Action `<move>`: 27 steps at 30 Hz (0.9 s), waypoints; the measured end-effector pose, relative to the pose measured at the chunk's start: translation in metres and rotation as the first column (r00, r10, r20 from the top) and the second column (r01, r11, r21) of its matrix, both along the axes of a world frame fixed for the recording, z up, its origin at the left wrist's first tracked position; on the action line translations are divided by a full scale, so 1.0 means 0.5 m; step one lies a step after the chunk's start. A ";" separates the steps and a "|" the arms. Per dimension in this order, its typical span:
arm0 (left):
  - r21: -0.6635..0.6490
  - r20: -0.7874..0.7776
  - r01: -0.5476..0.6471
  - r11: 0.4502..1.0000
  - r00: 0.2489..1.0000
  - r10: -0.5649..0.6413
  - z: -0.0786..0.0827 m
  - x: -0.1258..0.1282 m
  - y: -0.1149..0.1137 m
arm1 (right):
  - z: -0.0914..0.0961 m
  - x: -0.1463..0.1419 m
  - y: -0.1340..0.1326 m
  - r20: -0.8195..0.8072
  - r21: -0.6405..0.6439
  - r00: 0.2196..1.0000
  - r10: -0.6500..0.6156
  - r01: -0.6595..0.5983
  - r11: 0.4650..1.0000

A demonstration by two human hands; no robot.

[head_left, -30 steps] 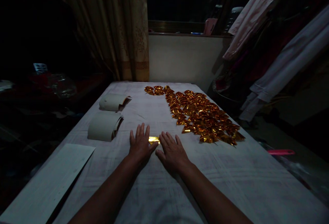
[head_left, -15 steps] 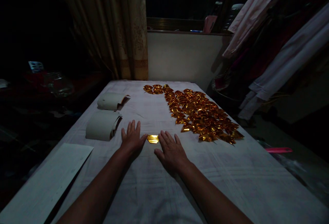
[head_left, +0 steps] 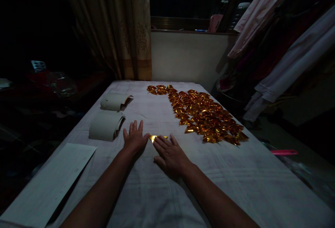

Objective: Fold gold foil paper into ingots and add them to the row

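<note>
A small folded piece of gold foil paper [head_left: 153, 138] lies flat on the cloth-covered table [head_left: 146, 193]. My right hand [head_left: 171, 154] lies over its right part, fingers stretched out and pressing it flat, so much of the piece is hidden. At its left end the thumb of my left hand [head_left: 135, 138] touches or nearly touches the tip; the other fingers of that hand are spread on the cloth. Many finished folded gold foil shapes [head_left: 206, 116] cover the right side of the table, with a few more at the far edge.
Two curled stacks of grey paper [head_left: 104, 125] stand on the left of the table. Nearer lies a flat pale board or sheet [head_left: 52, 182]. A curtain [head_left: 131, 29] hangs behind; clothes [head_left: 277, 71] hang at the right, above a pink-handled thing [head_left: 284, 152].
My right hand has shifted left over the gold foil piece and now covers its right part. The left hand has stayed nearly in place. The view has tilted slightly.
</note>
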State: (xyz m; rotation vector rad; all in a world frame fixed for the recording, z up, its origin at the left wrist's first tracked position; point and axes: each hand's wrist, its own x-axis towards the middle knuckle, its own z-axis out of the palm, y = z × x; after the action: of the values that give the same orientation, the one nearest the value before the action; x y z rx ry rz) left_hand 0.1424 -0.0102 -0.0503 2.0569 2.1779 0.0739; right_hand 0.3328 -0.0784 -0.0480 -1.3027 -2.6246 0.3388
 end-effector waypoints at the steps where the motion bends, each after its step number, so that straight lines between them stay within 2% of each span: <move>1: 0.003 0.002 0.001 1.000 1.000 -0.001 -0.001 -0.001 0.000 | 0.000 0.000 0.000 0.005 -0.008 1.000 -0.027 0.027 1.000; 6: 0.024 0.015 0.012 1.000 1.000 -0.012 -0.010 -0.005 0.006 | -0.008 0.008 0.002 0.058 -0.036 0.966 -0.252 0.254 0.966; 10: 0.060 0.032 0.034 0.998 0.999 -0.036 -0.006 -0.005 -0.001 | -0.011 0.013 0.003 0.066 -0.040 0.938 -0.339 0.342 0.939; 15: 0.146 0.059 0.160 0.976 0.984 -0.170 0.001 -0.011 -0.033 | -0.011 0.016 0.003 0.026 -0.056 0.939 -0.342 0.343 0.938; 19: 0.222 0.143 0.293 0.930 0.934 -0.328 -0.013 -0.022 -0.045 | -0.010 0.009 0.016 -0.060 -0.034 0.916 -0.397 0.396 0.918; 23: 0.309 0.244 0.292 0.905 0.895 -0.373 -0.025 -0.026 -0.044 | -0.011 0.006 0.043 -0.179 0.007 0.895 -0.408 0.416 0.909; 27: 0.365 0.292 0.313 0.877 0.856 -0.427 -0.018 -0.023 -0.049 | -0.025 0.017 0.064 -0.308 0.034 0.849 -0.428 0.460 0.887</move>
State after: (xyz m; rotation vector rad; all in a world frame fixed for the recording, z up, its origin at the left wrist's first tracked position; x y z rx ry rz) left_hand 0.1309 -0.0348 -0.0591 2.3570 1.5908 0.7316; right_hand 0.3415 -0.0466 -0.0604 -1.6278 -1.9932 0.2836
